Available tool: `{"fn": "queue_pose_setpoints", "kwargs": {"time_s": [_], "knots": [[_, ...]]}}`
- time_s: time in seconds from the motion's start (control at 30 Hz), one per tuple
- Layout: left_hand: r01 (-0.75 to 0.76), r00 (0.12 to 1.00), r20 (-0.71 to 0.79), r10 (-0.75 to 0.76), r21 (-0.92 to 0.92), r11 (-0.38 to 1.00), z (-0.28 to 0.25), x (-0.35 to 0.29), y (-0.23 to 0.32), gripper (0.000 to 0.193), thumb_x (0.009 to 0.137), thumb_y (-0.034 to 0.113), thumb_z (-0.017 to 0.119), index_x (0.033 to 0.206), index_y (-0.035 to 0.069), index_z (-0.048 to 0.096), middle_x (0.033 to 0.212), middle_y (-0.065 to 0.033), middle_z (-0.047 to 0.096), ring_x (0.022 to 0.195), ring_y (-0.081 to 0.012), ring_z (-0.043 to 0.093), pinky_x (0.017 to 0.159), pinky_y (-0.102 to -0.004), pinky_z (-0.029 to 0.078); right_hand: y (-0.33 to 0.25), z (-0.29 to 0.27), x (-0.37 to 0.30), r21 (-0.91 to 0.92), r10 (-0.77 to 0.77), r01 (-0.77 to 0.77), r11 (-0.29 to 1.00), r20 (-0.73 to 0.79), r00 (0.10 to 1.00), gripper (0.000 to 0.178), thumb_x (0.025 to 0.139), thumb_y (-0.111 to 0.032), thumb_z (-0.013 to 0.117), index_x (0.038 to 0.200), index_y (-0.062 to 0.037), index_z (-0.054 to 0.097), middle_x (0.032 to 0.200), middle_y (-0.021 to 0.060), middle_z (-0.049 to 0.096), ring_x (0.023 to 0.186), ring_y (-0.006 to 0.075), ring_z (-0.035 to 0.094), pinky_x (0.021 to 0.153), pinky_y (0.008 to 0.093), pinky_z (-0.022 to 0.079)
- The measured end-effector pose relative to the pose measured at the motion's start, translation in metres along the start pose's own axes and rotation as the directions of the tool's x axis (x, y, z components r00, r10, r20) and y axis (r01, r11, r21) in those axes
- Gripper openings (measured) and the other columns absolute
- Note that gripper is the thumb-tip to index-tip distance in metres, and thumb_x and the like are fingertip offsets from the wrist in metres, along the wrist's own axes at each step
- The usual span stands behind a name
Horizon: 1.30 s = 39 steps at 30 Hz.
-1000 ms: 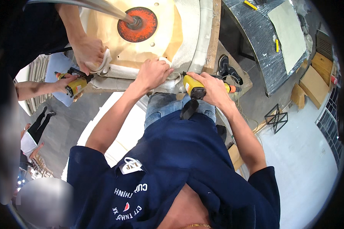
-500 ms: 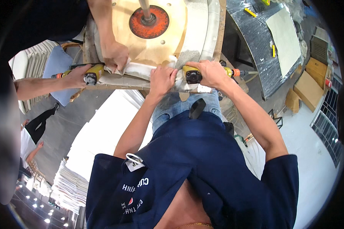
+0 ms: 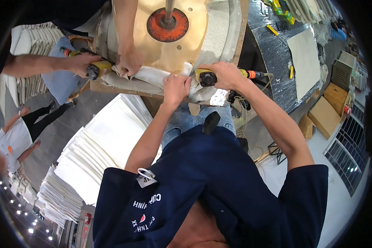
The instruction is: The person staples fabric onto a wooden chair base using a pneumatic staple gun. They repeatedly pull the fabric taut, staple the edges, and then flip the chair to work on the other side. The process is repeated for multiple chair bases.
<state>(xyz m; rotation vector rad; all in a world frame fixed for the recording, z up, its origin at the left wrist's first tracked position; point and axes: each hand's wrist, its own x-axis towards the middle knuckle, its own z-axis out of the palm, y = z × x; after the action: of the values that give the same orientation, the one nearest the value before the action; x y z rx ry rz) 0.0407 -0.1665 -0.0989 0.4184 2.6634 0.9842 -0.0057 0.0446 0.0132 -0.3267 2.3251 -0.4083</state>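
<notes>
At twelve o'clock, fabric (image 3: 149, 77) and tool (image 3: 206, 77) in two grips

The fabric is off-white and rumpled, folded along the six o'clock edge of a pale panel (image 3: 142, 45). The tool is yellow and black, with an orange fitting (image 3: 251, 74) toward three o'clock. The left grip (image 3: 177, 88) is clenched on the fabric, which runs from it toward nine o'clock; the right grip (image 3: 227, 76) clasps the tool, its head at that grip's nine o'clock. Counted: one panel, one red disc (image 3: 157, 29), two such tools, the second tool (image 3: 100, 68) in a co-worker's hand (image 3: 80, 64) at ten o'clock.
</notes>
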Motion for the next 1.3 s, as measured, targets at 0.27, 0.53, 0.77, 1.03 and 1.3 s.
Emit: {"fn": "queue_pose_setpoints", "kwargs": {"time_s": [0.27, 0.53, 0.77, 1.03, 1.3], "knots": [[0.065, 0.997, 0.032, -0.067, 0.05, 0.997, -0.006, -0.001, 0.007, 0.032, 0.093, 0.032, 0.061, 0.076, 0.008, 0.071, 0.074, -0.0137, 0.067, 0.082, -0.0373, 0.061, 0.074, -0.0514, 0.044, 0.01, -0.01, 0.014, 0.016, -0.049, 0.05, 0.999, -0.067, 0.997, 0.07, 0.067, -0.009, 0.068, 0.135, -0.0242, 0.061, 0.1, 0.0178, 0.072, 0.094, 0.0401, 0.068, 0.082, 0.0482, 0.055], [0.054, 0.998, -0.01, -0.054, -0.004, 0.999, -0.002, 0.003, 0.014, 0.037, 0.093, 0.033, 0.061, 0.068, 0.005, 0.065, 0.071, -0.0166, 0.065, 0.078, -0.04, 0.06, 0.07, -0.0522, 0.042, 0.028, -0.018, 0.02, 0.051, -0.02, 0.026, 0.998, -0.106, 0.994, 0.07, 0.067, -0.011, 0.067, 0.135, -0.0235, 0.061, 0.104, 0.0178, 0.071, 0.1, 0.0384, 0.067, 0.087, 0.0464, 0.054], [0.058, 0.965, -0.248, -0.088, -0.126, 0.99, -0.004, -0.009, 0.028, 0.032, 0.093, 0.029, 0.061, 0.073, 0.004, 0.063, 0.073, -0.0162, 0.062, 0.078, -0.0393, 0.058, 0.073, -0.0507, 0.042, 0.028, -0.017, 0.014, 0.121, 0.001, 0.019, 0.993, -0.165, 0.986, 0.06, 0.069, -0.016, 0.071, 0.128, -0.0182, 0.065, 0.102, 0.02, 0.071, 0.099, 0.0395, 0.067, 0.087, 0.0463, 0.054], [0.312, 0.87, -0.431, -0.241, 0.1, 0.945, 0.025, -0.085, 0.046, 0.079, 0.097, 0.05, 0.053, 0.151, -0.003, 0.031, 0.16, -0.0295, 0.021, 0.149, -0.0443, 0.02, 0.123, -0.0497, 0.019, 0.021, 0.017, -0.013, 0.161, 0.015, 0.061, 0.985, -0.434, 0.901, 0.064, 0.074, -0.01, 0.071, 0.135, -0.0171, 0.056, 0.121, 0.0152, 0.061, 0.109, 0.0416, 0.061, 0.089, 0.0499, 0.051], [0.407, 0.877, -0.368, -0.309, 0.227, 0.885, 0.078, -0.106, 0.055, 0.09, 0.098, 0.06, 0.043, 0.156, -0.004, 0.018, 0.165, -0.0237, 0.014, 0.153, -0.0382, 0.012, 0.123, -0.0535, 0.015, 0.032, 0.037, -0.014, 0.012, -0.313, 0.354, 0.935, -0.441, 0.841, 0.073, 0.08, -0.005, 0.069, 0.148, -0.0109, 0.041, 0.135, 0.0238, 0.041, 0.106, 0.0459, 0.061, 0.087, 0.0495, 0.052]]}}
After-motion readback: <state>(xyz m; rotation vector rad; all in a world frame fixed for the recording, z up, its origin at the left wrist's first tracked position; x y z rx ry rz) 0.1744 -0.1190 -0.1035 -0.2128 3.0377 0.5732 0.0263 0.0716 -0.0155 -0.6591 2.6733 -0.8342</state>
